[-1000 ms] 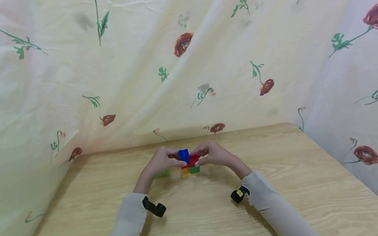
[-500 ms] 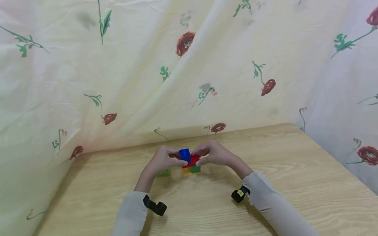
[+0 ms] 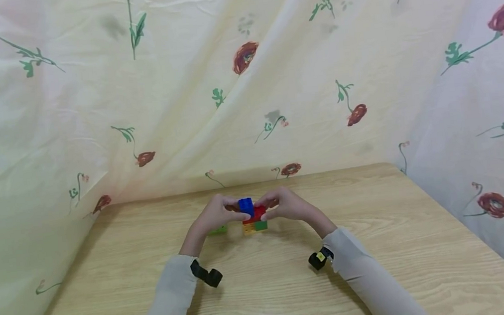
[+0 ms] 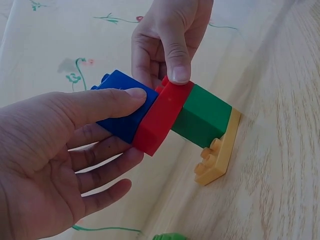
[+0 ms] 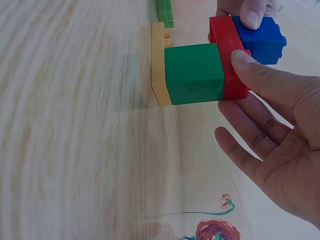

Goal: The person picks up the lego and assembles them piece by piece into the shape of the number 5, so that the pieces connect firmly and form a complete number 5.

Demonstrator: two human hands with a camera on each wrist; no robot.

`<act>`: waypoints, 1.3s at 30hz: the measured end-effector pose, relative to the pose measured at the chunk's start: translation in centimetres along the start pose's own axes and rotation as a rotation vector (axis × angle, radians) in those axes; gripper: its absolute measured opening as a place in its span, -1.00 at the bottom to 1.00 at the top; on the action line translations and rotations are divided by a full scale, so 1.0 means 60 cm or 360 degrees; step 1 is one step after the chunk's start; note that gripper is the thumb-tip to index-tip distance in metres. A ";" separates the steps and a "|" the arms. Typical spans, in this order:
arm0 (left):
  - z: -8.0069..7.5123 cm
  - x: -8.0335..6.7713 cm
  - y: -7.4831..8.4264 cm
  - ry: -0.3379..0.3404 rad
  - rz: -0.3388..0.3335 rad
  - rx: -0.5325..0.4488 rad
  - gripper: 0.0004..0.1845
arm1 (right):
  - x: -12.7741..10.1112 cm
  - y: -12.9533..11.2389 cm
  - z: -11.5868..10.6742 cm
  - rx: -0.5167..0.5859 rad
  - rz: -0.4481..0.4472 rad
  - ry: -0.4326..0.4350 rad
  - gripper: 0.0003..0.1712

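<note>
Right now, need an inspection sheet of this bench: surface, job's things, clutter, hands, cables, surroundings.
Surface: light wood-grain table, a glossy reflection near the front edge.
Job's things: block stack standing on the table: yellow plate at the bottom, green block on it, red block above, blue block on top.
Clutter: one loose green brick on the table beside the stack.
Hands: left hand pinches the blue block; right hand pinches the red block.
Cables: nothing seen; a black wrist mount on each forearm.
Surroundings: cream floral cloth hung behind and at both sides.
</note>
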State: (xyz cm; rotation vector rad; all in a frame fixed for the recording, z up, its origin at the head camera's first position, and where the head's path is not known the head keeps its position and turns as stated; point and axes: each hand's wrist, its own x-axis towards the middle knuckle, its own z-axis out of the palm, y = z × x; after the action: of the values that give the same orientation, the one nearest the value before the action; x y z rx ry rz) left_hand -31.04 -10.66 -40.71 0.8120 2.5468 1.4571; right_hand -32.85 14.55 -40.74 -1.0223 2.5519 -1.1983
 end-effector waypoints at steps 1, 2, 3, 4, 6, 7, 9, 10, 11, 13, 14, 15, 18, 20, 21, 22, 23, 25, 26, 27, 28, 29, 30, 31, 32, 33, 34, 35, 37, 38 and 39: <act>0.000 -0.001 -0.001 -0.0003 0.0001 -0.0005 -0.74 | 0.000 0.000 0.001 0.0003 -0.0004 -0.0001 -0.61; 0.000 -0.002 -0.001 -0.0004 -0.0001 -0.0010 -0.73 | -0.001 0.000 0.002 0.0006 -0.0001 -0.0002 -0.61; 0.000 -0.003 -0.002 -0.0005 -0.0004 -0.0014 -0.74 | -0.001 0.001 0.002 0.0012 0.0005 -0.0003 -0.62; 0.001 -0.004 -0.002 -0.0006 -0.0010 -0.0017 -0.74 | 0.000 0.001 0.004 0.0019 0.0014 -0.0005 -0.62; 0.001 -0.006 -0.003 -0.0004 -0.0024 -0.0024 -0.74 | 0.000 0.001 0.006 0.0027 0.0031 -0.0009 -0.61; 0.002 -0.008 -0.004 -0.0002 -0.0029 -0.0025 -0.75 | 0.000 0.002 0.007 0.0034 0.0041 -0.0009 -0.61; 0.003 -0.010 -0.006 0.0001 -0.0031 -0.0021 -0.76 | 0.000 0.002 0.010 0.0038 0.0036 -0.0011 -0.62; 0.004 -0.012 -0.007 0.0003 -0.0031 -0.0016 -0.76 | -0.001 0.002 0.011 0.0037 0.0033 -0.0011 -0.62; 0.005 -0.013 -0.009 0.0004 -0.0031 -0.0009 -0.77 | -0.001 0.003 0.013 0.0043 0.0028 -0.0014 -0.62; 0.008 -0.016 -0.012 0.0001 -0.0035 -0.0001 -0.77 | -0.003 0.004 0.016 0.0054 0.0015 -0.0025 -0.62; 0.009 -0.017 -0.014 0.0001 -0.0039 0.0001 -0.77 | -0.005 0.005 0.017 0.0055 0.0008 -0.0029 -0.62; 0.011 -0.019 -0.015 -0.0001 -0.0043 -0.0002 -0.76 | -0.006 0.005 0.019 0.0063 0.0011 -0.0031 -0.62; 0.015 -0.021 -0.018 -0.0001 -0.0056 -0.0012 -0.73 | -0.009 0.006 0.022 0.0072 0.0007 -0.0037 -0.62; 0.016 -0.022 -0.018 -0.0002 -0.0061 -0.0014 -0.72 | -0.010 0.006 0.023 0.0072 0.0013 -0.0040 -0.62; 0.016 -0.022 -0.018 -0.0008 -0.0065 -0.0011 -0.73 | -0.011 0.005 0.023 0.0070 0.0014 -0.0047 -0.61; 0.015 -0.022 -0.017 -0.0009 -0.0077 -0.0007 -0.73 | -0.011 0.005 0.022 0.0062 0.0015 -0.0051 -0.61; 0.014 -0.020 -0.016 -0.0006 -0.0082 -0.0003 -0.73 | -0.010 0.004 0.020 0.0064 0.0020 -0.0053 -0.61; 0.011 -0.015 -0.012 -0.0004 -0.0085 0.0008 -0.75 | -0.008 0.005 0.015 0.0060 0.0030 -0.0051 -0.61; 0.010 -0.011 -0.010 -0.0004 -0.0081 0.0016 -0.75 | -0.007 0.004 0.011 0.0054 0.0042 -0.0044 -0.61; 0.008 -0.007 -0.009 0.0000 -0.0076 0.0022 -0.76 | -0.005 0.004 0.008 0.0044 0.0037 -0.0030 -0.61; 0.006 -0.003 -0.006 0.0009 -0.0070 0.0025 -0.76 | -0.004 0.004 0.005 0.0038 0.0032 -0.0013 -0.61; 0.005 0.001 -0.005 0.0013 -0.0059 0.0028 -0.76 | -0.002 0.003 0.002 0.0035 0.0029 0.0000 -0.62; 0.004 0.003 -0.004 0.0015 -0.0051 0.0035 -0.77 | -0.001 0.002 0.000 0.0023 0.0014 0.0006 -0.62; 0.003 0.004 -0.003 0.0019 -0.0054 0.0035 -0.77 | -0.001 0.001 -0.001 0.0018 0.0004 0.0007 -0.62; 0.002 0.005 -0.003 0.0018 -0.0056 0.0039 -0.78 | 0.000 0.000 -0.001 0.0010 -0.0004 0.0008 -0.61; 0.002 0.004 -0.003 0.0017 -0.0059 0.0040 -0.78 | 0.001 0.001 0.000 0.0009 -0.0014 0.0003 -0.61; 0.000 0.005 -0.003 0.0015 -0.0060 0.0039 -0.79 | 0.004 0.001 -0.001 0.0009 -0.0014 -0.0006 -0.61; -0.001 0.005 -0.004 0.0011 -0.0056 0.0043 -0.79 | 0.006 0.001 -0.001 0.0008 -0.0010 -0.0014 -0.61; -0.002 0.006 -0.006 0.0006 -0.0050 0.0042 -0.78 | 0.008 0.001 -0.002 0.0001 -0.0001 -0.0021 -0.61; -0.003 0.006 -0.007 0.0002 -0.0041 0.0045 -0.78 | 0.009 0.001 -0.002 -0.0010 -0.0001 -0.0020 -0.61; -0.004 0.007 -0.007 0.0004 -0.0033 0.0043 -0.78 | 0.011 0.001 -0.002 -0.0018 -0.0005 -0.0017 -0.62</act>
State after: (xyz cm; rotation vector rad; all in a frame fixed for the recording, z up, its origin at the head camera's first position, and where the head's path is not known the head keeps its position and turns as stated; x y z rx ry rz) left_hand -31.63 -10.81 -40.89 0.7852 2.5744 1.4214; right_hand -33.41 14.26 -40.60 -1.0324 2.5529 -1.1777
